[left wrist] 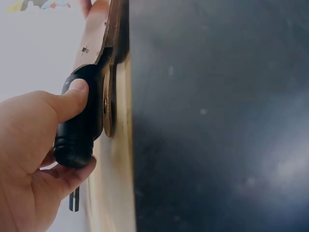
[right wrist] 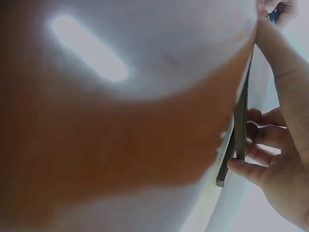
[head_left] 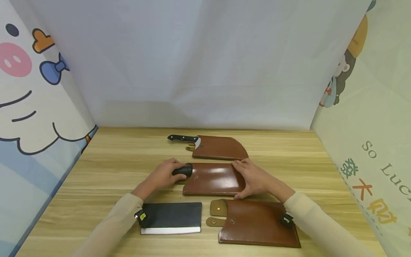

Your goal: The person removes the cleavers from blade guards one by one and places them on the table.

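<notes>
A brown leather knife sheath (head_left: 213, 178) lies in the middle of the table, a black handle (head_left: 183, 170) coming out of its left end. My left hand (head_left: 165, 174) grips that handle; in the left wrist view the thumb lies along its top and the fingers curl beneath its butt. At the sheath's right end, my right hand (head_left: 255, 178) holds it by the edge, fingers at the upper corner and thumb at the lower one. The right wrist view shows the fingers (right wrist: 270, 135) along the sheath's edge. The blade is hidden inside the leather.
Behind, a black-handled knife (head_left: 183, 138) sits in a brown sheath (head_left: 221, 147). Below my left forearm lies a bare cleaver blade (head_left: 173, 215), its handle covered by the sleeve. Another sheath (head_left: 257, 223), strap undone, lies under the right forearm. Cloth walls (head_left: 205, 71) enclose the table.
</notes>
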A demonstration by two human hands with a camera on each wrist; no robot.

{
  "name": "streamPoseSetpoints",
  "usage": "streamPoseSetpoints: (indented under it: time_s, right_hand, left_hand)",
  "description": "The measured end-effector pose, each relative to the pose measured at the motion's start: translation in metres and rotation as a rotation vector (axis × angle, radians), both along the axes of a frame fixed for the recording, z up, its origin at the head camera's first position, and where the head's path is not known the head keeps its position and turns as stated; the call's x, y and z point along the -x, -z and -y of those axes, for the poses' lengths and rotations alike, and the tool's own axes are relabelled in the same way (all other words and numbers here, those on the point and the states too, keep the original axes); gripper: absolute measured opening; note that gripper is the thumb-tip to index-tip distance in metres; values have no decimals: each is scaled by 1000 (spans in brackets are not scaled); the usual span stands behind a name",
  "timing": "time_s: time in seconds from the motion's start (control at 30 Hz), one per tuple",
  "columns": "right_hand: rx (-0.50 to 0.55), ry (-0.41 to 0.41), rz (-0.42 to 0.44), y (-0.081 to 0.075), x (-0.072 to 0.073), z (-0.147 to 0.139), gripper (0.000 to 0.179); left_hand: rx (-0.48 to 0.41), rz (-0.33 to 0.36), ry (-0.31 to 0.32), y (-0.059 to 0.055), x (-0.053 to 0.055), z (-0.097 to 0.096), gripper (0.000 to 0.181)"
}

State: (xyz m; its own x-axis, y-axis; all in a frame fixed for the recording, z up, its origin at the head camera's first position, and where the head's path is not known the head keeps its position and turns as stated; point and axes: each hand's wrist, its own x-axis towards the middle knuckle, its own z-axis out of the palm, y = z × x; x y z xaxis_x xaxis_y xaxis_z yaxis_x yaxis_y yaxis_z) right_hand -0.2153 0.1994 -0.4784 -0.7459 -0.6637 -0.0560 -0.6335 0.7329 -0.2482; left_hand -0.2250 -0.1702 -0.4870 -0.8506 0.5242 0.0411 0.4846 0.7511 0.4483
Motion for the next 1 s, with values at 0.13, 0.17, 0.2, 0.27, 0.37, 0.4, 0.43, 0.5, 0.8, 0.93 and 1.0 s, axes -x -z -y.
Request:
streamPoseSetpoints:
  time_s: [0.13,0.17,0.2,0.27,0.37,0.4,0.43,0.5,0.8,0.93,1.0]
  right_hand:
    - [34,4,0,-3,-2,-2,125]
    - [37,4,1,-4,-2,-2,125]
    - [43,6,7,-6,-2,-3,126]
    - [47,10,19,-8,-2,-4,127]
    - [53,18,24,-14,-3,-6,127]
    - [60,21,24,-16,-3,-6,127]
    - [65,22,19,-18,-3,-7,127]
    - [75,29,12,-22,-4,-7,126]
    - [87,42,11,-30,-9,-10,124]
    - [96,43,5,-31,-11,-10,124]
    - [96,47,3,-32,-13,-11,124]
  left_hand:
    - [14,-16,-5,-4,-3,0,46]
    - [18,-23,-8,-6,-4,-1,47]
    - [16,-29,-9,-8,-4,-1,47]
    - [10,-39,-8,-12,-6,-1,48]
    - [1,-59,-8,-16,-6,-2,47]
    - [-1,-63,-7,-17,-6,-2,47]
    - [-2,-65,-7,-18,-6,-2,47]
    - [-1,-70,-12,-19,-6,-2,47]
    - [-13,-101,-11,-26,-9,-1,48]
    - [-33,-111,-5,-27,-11,0,47]
    - [-40,-124,-6,-28,-12,2,47]
